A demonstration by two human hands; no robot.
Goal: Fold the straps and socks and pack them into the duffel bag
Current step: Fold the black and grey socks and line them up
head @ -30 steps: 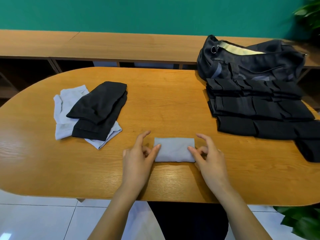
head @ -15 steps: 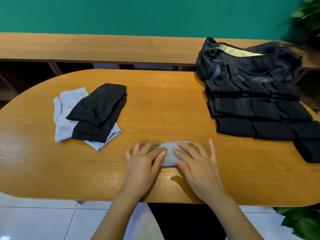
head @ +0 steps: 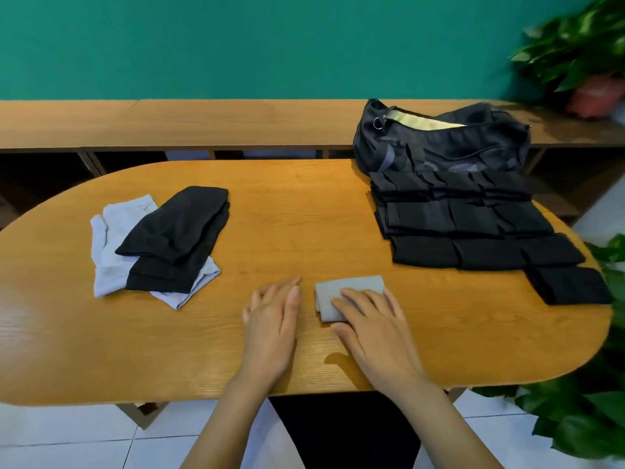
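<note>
A folded grey sock point(head: 341, 292) lies near the front edge of the wooden table point(head: 297, 211). My right hand point(head: 372, 326) lies flat on its right half, fingers straight. My left hand point(head: 274, 319) rests flat on the table just left of the sock, apart from it. A pile of black socks point(head: 179, 231) on top of pale grey socks point(head: 115, 231) sits at the left. Rows of folded black pieces point(head: 470, 225) lie at the right, in front of the dark duffel bag point(head: 439, 143), whose zip gapes open.
A long wooden bench with shelves point(head: 203, 123) runs behind the table under a green wall. Potted plants stand at the upper right point(head: 581, 52) and lower right point(head: 581, 418). One folded black piece point(head: 571, 286) lies close to the table's right edge.
Both hands pressed together on the grey sock half a second ago. Now my left hand has slid off to the left, and the sock lies slightly further right under my right hand.
</note>
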